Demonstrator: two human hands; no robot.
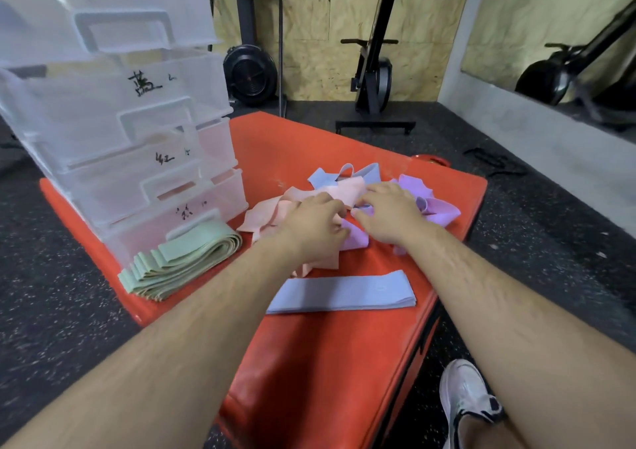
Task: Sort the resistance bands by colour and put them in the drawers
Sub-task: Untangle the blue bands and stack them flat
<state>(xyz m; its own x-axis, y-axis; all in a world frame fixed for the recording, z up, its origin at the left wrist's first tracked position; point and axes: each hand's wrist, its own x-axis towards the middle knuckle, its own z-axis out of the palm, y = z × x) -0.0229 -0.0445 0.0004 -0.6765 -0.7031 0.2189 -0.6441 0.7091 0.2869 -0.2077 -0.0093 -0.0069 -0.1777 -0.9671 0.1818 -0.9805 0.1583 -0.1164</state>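
Forearms (206, 328) cross open mat (309, 362); left grip (313, 228) pinches pink bands (275, 214), right grip (389, 211) purple bands (440, 207).

A bare left forearm (192, 328) fills the lower left of the frame and a bare right forearm (499, 297) the lower right. Both are uncovered right to the frame edges and carry fine dark hair, which shows more plainly on the right one. The left hand (315, 223) and right hand (389, 212), near the middle of the frame, are likewise bare. In the lower right corner is a white mesh trainer (463, 393) with pale grey panels and a black-edged collar, and a bare ankle (476, 433) rises out of it at the bottom edge.
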